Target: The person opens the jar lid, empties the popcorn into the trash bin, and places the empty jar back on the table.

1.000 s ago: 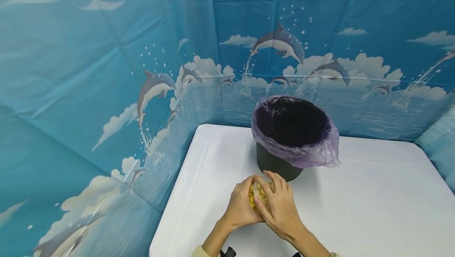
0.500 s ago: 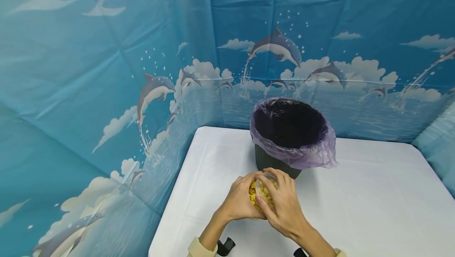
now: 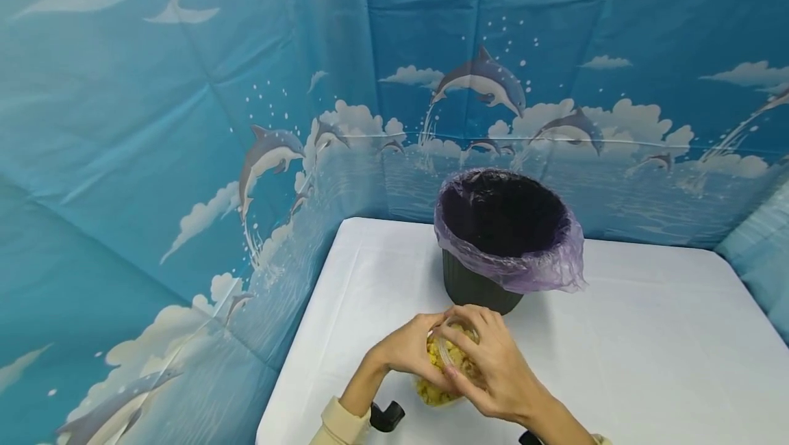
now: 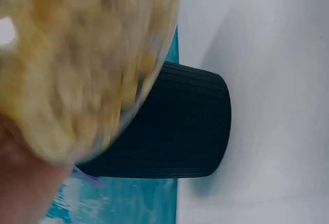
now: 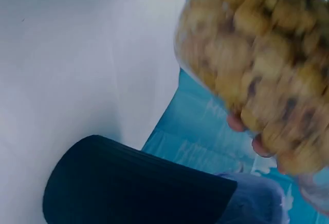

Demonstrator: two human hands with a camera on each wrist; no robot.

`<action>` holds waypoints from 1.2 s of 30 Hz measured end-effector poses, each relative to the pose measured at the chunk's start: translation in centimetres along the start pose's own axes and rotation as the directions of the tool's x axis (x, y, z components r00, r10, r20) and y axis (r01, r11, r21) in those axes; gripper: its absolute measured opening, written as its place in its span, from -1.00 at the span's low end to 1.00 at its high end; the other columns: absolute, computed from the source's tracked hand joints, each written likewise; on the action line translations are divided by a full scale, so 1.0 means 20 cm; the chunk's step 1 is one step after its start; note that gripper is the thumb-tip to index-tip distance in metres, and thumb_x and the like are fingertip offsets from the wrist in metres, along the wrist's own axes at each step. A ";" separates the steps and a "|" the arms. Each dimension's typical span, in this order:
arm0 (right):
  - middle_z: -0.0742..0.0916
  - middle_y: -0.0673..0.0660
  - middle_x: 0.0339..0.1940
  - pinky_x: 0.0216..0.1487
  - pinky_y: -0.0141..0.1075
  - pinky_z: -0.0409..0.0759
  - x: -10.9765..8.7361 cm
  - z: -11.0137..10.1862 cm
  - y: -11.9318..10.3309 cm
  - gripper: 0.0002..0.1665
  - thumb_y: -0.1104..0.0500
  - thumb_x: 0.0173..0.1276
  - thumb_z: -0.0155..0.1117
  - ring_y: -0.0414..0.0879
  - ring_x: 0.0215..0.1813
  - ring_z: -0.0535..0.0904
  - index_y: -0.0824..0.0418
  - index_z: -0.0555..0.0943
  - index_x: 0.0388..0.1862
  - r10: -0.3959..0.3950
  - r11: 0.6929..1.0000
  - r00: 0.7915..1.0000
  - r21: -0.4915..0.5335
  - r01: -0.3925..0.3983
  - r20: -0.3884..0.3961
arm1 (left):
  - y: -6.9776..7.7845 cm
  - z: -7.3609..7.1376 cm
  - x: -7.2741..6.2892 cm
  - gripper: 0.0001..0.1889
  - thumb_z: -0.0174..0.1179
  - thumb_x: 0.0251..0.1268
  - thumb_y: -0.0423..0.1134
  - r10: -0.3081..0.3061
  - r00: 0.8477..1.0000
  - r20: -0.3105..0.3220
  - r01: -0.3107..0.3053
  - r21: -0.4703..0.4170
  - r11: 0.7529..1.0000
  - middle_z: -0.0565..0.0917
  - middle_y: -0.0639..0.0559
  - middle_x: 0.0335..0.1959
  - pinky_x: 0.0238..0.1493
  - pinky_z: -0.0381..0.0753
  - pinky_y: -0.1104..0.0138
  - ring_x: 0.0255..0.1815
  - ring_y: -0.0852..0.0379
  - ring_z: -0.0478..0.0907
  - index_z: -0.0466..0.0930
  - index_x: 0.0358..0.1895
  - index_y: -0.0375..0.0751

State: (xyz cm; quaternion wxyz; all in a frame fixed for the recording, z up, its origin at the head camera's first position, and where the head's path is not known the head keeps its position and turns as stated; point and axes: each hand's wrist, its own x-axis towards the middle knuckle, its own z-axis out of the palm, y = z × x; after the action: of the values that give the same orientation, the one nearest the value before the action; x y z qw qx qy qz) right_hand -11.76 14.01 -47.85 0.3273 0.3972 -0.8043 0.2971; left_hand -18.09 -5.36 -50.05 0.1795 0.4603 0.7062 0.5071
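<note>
A clear plastic jar [image 3: 436, 393] full of yellow, popcorn-like pieces is held tilted over the white table, in front of the bin. My left hand [image 3: 407, 349] grips the jar's side. Curled over its clear round top [image 3: 445, 352] are the fingers and thumb of my right hand [image 3: 502, 373]. The jar [image 4: 92, 64] fills the upper left of the left wrist view, blurred. In the right wrist view, fingertips [image 5: 262, 147] show at the edge of the jar [image 5: 267, 64]. The palms hide much of its sides.
Just beyond the hands stands a dark ribbed bin [image 3: 481, 287] lined with a purple plastic bag [image 3: 548, 267]. The white table [image 3: 647, 349] extends to both sides. A blue dolphin-print curtain [image 3: 320, 178] hangs along the back and left. Black wrist devices [image 3: 387, 416] sit at the forearms.
Both hands have come slightly nearer the body with the jar. The jar has tipped, so its lower end now shows below the hands. The bin has stayed in place.
</note>
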 end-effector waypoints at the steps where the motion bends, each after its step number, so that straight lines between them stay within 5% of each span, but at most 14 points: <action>1: 0.66 0.16 0.18 0.21 -0.09 0.34 0.01 -0.01 -0.01 -0.53 -0.15 0.50 0.08 0.04 0.21 0.51 0.04 0.69 0.17 -0.043 0.999 0.999 0.021 0.043 0.015 | -0.01 -0.02 0.00 -0.21 0.61 -0.11 -0.46 0.003 0.998 0.070 0.001 -0.056 0.998 0.69 -0.19 0.09 0.10 0.73 0.36 0.00 0.43 0.62 0.46 0.30 -0.26; 4: 0.64 0.14 0.24 0.24 -0.13 0.34 0.03 -0.03 -0.02 -0.51 -0.15 0.48 0.11 0.00 0.25 0.50 0.01 0.66 0.25 -0.124 0.991 0.989 0.058 0.119 0.085 | -0.01 -0.06 -0.01 -0.23 0.58 -0.13 -0.56 0.011 0.977 0.212 0.017 -0.130 0.991 0.67 -0.24 0.04 0.08 0.75 0.33 -0.05 0.47 0.62 0.44 0.25 -0.30; 6: 0.60 0.14 0.35 0.28 -0.09 0.34 0.03 -0.06 -0.01 -0.45 -0.17 0.47 0.14 0.01 0.34 0.47 -0.01 0.61 0.35 -0.105 0.994 0.984 0.048 0.099 0.143 | 0.00 -0.07 -0.01 -0.19 0.57 -0.10 -0.54 0.000 0.978 0.207 0.026 -0.125 0.992 0.65 -0.24 0.07 0.08 0.75 0.32 -0.04 0.46 0.62 0.40 0.31 -0.28; 8: 0.51 0.15 0.49 0.35 0.02 0.34 0.03 -0.08 0.00 -0.35 -0.19 0.43 0.21 0.06 0.46 0.40 -0.04 0.53 0.45 -0.031 0.999 0.978 0.018 0.028 0.208 | 0.02 -0.07 -0.02 -0.08 0.59 -0.06 -0.48 -0.036 0.992 0.117 0.047 -0.094 0.994 0.63 -0.22 0.18 0.10 0.73 0.35 0.01 0.43 0.62 0.31 0.44 -0.19; 10: 0.39 0.15 0.60 0.40 0.16 0.33 0.03 -0.09 0.01 -0.23 -0.22 0.38 0.30 0.12 0.57 0.30 -0.06 0.45 0.52 0.079 0.997 0.966 -0.023 -0.076 0.248 | 0.05 -0.04 -0.02 0.00 0.62 -0.05 -0.35 -0.095 0.994 -0.053 0.096 0.013 0.995 0.62 -0.15 0.25 0.18 0.66 0.37 0.08 0.37 0.61 0.26 0.52 -0.13; 12: 0.29 0.16 0.67 0.40 0.32 0.33 0.04 -0.09 0.01 -0.12 -0.22 0.32 0.38 0.19 0.62 0.23 -0.09 0.37 0.59 0.196 0.980 0.946 -0.080 -0.181 0.259 | 0.07 0.00 -0.02 0.06 0.67 -0.09 -0.17 -0.120 0.964 -0.237 0.165 0.182 0.969 0.60 -0.05 0.28 0.22 0.55 0.40 0.13 0.32 0.58 0.24 0.54 -0.07; 15: 0.28 0.19 0.67 0.31 0.41 0.41 0.06 -0.06 0.00 -0.08 -0.17 0.33 0.39 0.25 0.61 0.23 -0.16 0.29 0.63 0.337 0.940 0.914 -0.140 -0.312 0.224 | 0.09 0.08 0.00 0.12 0.71 -0.25 0.06 -0.075 0.892 -0.447 0.285 0.423 0.860 0.62 0.06 0.22 0.13 0.44 0.35 0.13 0.23 0.56 0.31 0.49 -0.12; 18: 0.36 0.25 0.61 0.28 0.37 0.44 0.07 -0.02 -0.02 -0.19 -0.11 0.41 0.32 0.29 0.56 0.29 -0.16 0.33 0.61 0.403 0.909 0.899 -0.188 -0.372 0.173 | 0.09 0.16 0.02 0.09 0.66 -0.23 0.13 0.037 0.849 -0.527 0.308 0.551 0.775 0.63 0.02 0.17 0.04 0.44 0.34 0.10 0.17 0.57 0.34 0.43 -0.21; 20: 0.44 0.29 0.53 0.26 0.32 0.44 0.08 0.01 -0.02 -0.32 -0.08 0.46 0.27 0.28 0.50 0.34 -0.10 0.43 0.53 0.407 0.903 0.904 -0.203 -0.378 0.130 | 0.09 0.19 0.03 0.03 0.64 -0.21 0.12 0.091 0.832 -0.547 0.303 0.586 0.752 0.63 0.01 0.14 0.01 0.43 0.37 0.06 0.16 0.58 0.37 0.39 -0.24; 22: 0.50 0.32 0.44 0.23 0.26 0.41 0.08 0.03 -0.02 -0.44 -0.07 0.50 0.22 0.27 0.44 0.38 -0.04 0.52 0.44 0.393 0.906 0.915 -0.207 -0.369 0.087 | 0.09 0.21 0.03 0.00 0.63 -0.20 0.11 0.118 0.825 -0.553 0.288 0.591 0.754 0.65 0.01 0.13 0.00 0.43 0.40 0.05 0.17 0.59 0.39 0.36 -0.24; 25: 0.56 0.31 0.34 0.16 0.20 0.38 0.07 0.04 -0.01 -0.54 -0.07 0.52 0.18 0.24 0.35 0.42 -0.02 0.60 0.32 0.357 0.920 0.933 -0.188 -0.344 0.040 | 0.09 0.20 0.03 0.03 0.67 -0.26 0.09 0.108 0.839 -0.534 0.251 0.555 0.793 0.66 0.01 0.18 0.00 0.43 0.40 0.08 0.17 0.61 0.41 0.37 -0.23; 30: 0.58 0.25 0.33 0.23 0.17 0.35 0.04 0.01 0.01 -0.54 -0.05 0.46 0.25 0.18 0.34 0.44 -0.06 0.64 0.30 0.277 0.956 0.959 -0.116 -0.269 0.056 | 0.11 0.13 0.00 0.11 0.71 -0.27 0.00 0.009 0.902 -0.432 0.197 0.431 0.881 0.57 -0.02 0.40 0.18 0.53 0.20 0.27 0.13 0.60 0.35 0.48 -0.18; 36: 0.63 0.20 0.28 0.27 0.00 0.32 0.05 -0.03 0.02 -0.57 -0.14 0.60 0.05 0.09 0.29 0.48 -0.04 0.67 0.25 0.048 0.999 0.997 -0.022 -0.047 0.065 | 0.08 0.04 -0.01 -0.06 0.66 -0.11 -0.19 -0.051 0.979 -0.196 0.077 0.126 0.989 0.63 -0.02 0.26 0.22 0.63 0.34 0.13 0.32 0.59 0.37 0.43 -0.07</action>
State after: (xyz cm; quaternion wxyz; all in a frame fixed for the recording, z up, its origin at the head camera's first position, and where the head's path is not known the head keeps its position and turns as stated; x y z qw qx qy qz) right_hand -12.51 14.15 -46.83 0.2975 0.3842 -0.8268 0.2835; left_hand -16.76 -5.03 -49.02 0.0959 0.3971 0.7670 0.4948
